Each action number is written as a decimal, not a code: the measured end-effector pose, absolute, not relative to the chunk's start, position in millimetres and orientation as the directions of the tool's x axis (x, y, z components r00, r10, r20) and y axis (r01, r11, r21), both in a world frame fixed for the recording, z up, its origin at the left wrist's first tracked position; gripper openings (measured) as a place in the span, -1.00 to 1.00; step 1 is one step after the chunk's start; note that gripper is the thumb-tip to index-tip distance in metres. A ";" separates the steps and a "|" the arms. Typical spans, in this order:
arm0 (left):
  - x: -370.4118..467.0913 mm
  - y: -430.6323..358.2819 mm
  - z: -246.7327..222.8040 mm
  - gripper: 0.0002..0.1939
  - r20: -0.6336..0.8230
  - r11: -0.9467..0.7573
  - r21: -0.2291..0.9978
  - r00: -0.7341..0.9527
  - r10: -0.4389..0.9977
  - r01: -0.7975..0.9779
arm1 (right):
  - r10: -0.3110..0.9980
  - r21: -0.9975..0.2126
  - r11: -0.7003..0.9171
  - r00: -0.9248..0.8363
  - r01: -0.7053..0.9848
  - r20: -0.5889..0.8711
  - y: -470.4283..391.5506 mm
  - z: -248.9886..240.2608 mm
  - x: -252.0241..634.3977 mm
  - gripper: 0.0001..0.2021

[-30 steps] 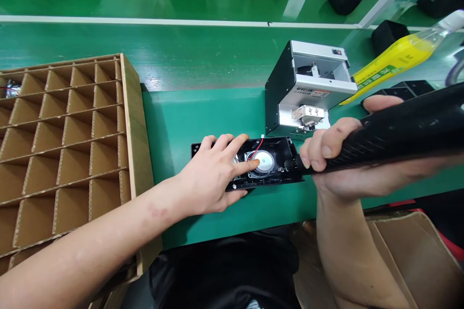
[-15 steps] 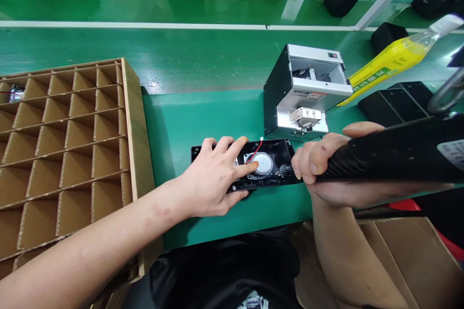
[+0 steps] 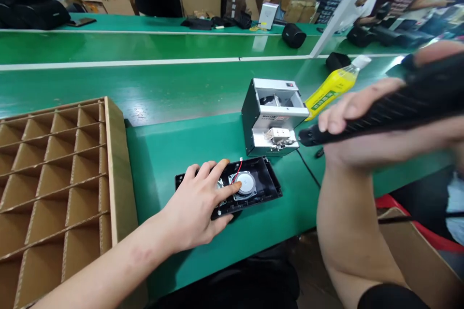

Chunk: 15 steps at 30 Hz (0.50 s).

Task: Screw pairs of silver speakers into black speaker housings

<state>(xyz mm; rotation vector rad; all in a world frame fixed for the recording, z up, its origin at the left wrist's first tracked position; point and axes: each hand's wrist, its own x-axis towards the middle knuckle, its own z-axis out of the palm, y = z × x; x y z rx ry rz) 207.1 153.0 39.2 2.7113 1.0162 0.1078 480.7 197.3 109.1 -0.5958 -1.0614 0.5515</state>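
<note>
My left hand (image 3: 203, 198) lies spread over the left part of a black plastic housing (image 3: 263, 178), its fingers gripping the long edges. Inside the housing is a round silver speaker (image 3: 245, 184) with a red wire, touched by my index finger or thumb. My right hand (image 3: 348, 111) is wrapped round a black electric screwdriver (image 3: 384, 111), raised to the right. The tool's tip is beside the front of a silver and black screw-feeder machine (image 3: 281, 116); whether they touch I cannot tell.
A divided cardboard box (image 3: 119, 164) stands at the left. Behind the machine lies a yellow bottle (image 3: 331, 89). Black speakers (image 3: 294, 35) and a white box (image 3: 268, 15) rest on the far bench, with people beyond it. A black cable runs right of the machine.
My right hand has lifted the screwdriver from the housing's right end toward the machine. My left hand still holds the housing. The view has tilted up and shifted right.
</note>
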 end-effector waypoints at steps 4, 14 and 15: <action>205.2 153.8 37.2 -0.40 0.002 -0.732 0.265 0.759 0.651 0.628 | 0.510 -0.556 0.831 0.386 0.009 0.768 231.5 105.4 468.3 -0.40; 198.4 156.3 48.8 -0.30 -0.103 -0.726 0.281 0.772 0.628 0.628 | 0.647 -0.679 0.732 0.361 -0.049 0.672 217.1 86.7 463.7 -0.33; 198.2 156.7 49.3 -0.30 -0.107 -0.725 0.282 0.772 0.627 0.628 | 0.648 -0.683 0.729 0.367 -0.045 0.668 215.5 86.5 463.8 -0.31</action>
